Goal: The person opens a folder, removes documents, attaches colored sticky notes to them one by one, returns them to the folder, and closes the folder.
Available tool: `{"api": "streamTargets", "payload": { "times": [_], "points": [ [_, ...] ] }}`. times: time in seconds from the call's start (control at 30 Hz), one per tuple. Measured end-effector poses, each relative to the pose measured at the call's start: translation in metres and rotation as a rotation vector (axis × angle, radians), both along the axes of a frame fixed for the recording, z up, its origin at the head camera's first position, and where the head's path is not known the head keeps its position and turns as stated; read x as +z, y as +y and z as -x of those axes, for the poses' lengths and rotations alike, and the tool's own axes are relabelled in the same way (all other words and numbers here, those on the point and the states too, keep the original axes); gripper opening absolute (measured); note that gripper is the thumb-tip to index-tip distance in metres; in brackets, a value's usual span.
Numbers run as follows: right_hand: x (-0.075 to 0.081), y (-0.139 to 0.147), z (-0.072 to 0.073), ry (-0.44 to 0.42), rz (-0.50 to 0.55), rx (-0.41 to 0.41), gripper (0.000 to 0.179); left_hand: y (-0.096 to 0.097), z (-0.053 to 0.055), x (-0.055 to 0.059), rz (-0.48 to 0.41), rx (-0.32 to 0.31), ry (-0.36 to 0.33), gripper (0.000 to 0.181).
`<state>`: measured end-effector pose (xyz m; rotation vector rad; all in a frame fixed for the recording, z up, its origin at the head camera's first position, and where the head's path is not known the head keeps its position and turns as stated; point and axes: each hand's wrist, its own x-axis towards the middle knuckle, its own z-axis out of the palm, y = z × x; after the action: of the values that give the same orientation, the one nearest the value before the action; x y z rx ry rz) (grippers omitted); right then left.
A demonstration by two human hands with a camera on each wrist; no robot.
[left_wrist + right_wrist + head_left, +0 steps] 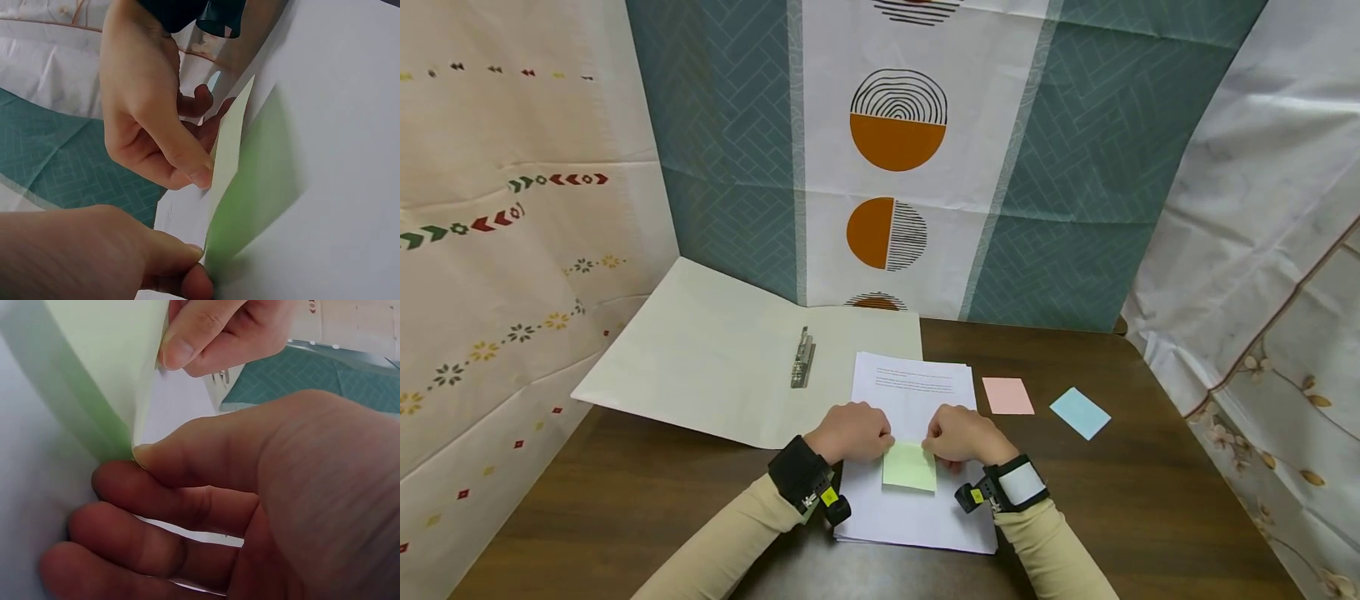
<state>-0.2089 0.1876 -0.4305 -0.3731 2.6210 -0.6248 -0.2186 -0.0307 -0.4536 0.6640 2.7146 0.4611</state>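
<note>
A pale green sticky note (pixel 909 468) is held over a stack of white paper (pixel 917 527), its lower part casting a green-tinted shadow on the sheet. My left hand (pixel 854 431) pinches its upper left corner between thumb and index finger. At the upper right corner my right hand (pixel 967 434) pinches it the same way. In the right wrist view, the thumb and index finger of the right hand (pixel 206 462) meet at the note's edge (pixel 112 356). The left wrist view shows the note (pixel 230 144) standing off the page.
An open cream folder (pixel 700 358) with a metal clip (pixel 802 358) lies at the back left. To the right of the paper are a pink sticky note (pixel 1008 396) and a blue one (pixel 1080 413) on the brown table (pixel 1120 517). Patterned cloths (pixel 737 150) hang around.
</note>
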Motion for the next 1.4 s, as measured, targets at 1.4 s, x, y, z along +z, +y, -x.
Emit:
{"api": "streamTargets", "payload": {
  "times": [1.4],
  "points": [
    [0.027, -0.002, -0.018, 0.213, -0.088, 0.034, 0.021, -0.009, 0.024, -0.042, -0.034, 0.044, -0.043, 0.037]
  ]
}}
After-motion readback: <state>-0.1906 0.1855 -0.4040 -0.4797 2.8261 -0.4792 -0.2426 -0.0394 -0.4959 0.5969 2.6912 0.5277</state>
